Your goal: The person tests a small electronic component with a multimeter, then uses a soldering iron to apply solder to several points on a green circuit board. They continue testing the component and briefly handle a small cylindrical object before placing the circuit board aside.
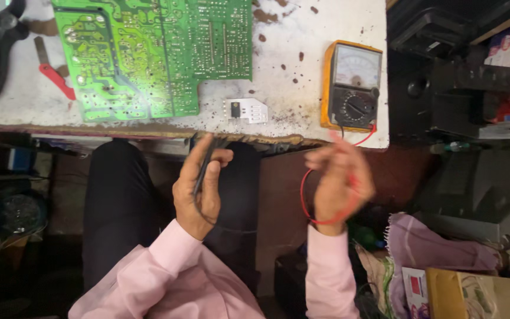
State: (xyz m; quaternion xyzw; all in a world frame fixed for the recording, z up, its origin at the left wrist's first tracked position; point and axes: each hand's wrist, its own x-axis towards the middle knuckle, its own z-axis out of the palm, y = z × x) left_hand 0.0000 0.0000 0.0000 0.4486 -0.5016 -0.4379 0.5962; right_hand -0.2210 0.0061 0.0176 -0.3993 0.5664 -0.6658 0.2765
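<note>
Held low in the middle of the frame, the left hand [199, 189] is closed around a thin black probe [203, 167], which is gripped between thumb and fingers and points up towards the table edge. To its right, the right hand [337, 183] is blurred; its fingers are curled around a red probe lead [306, 201] — the wire is seen looping out below the palm and running up towards the meter. How tightly it is held cannot be told. Pink sleeves [166, 266] and dark trousers are seen beneath both hands.

Further up, a white, stained table [302, 88] spans the top of the frame. Near its front edge a small white circuit piece [248, 110] is laid, apart from both hands. At the upper right of the table an orange analogue multimeter [352, 85] is placed, and at the upper left a large green circuit board [149, 53] — solder side up. A red-handled tool [54, 74] is lying just left of the board.
</note>
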